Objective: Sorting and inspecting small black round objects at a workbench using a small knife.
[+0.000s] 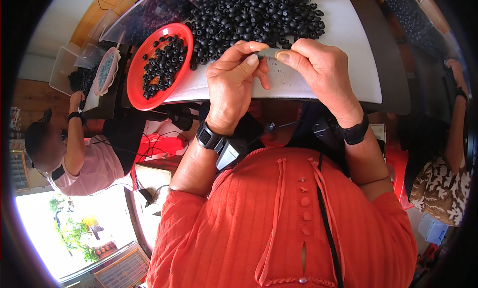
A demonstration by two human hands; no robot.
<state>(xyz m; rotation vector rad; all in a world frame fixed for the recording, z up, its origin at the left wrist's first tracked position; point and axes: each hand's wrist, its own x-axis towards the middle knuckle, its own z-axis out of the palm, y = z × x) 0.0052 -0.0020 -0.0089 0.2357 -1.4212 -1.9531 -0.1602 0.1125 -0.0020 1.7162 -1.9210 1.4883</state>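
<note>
Both my hands meet over the near part of the white tabletop. My right hand [323,69] is closed, its thumb and forefinger pinching a short, flat grey strip [269,53], perhaps a blade. At the strip's other end, my left hand [231,81] is closed with thumb and forefinger around a small black part, which the fingers mostly hide. Just beyond the hands lies a large heap of small round black parts [239,19], hollow at one end. To the left, a red oval plate [133,89] carries more of these parts.
Dark specks lie on the white tabletop [358,79] below my hands. A clear plastic bin [134,26] stands behind the plate. At left, a co-worker [89,163] sits by another table with a pink-rimmed dish [116,64]; another person [440,188] is at far right.
</note>
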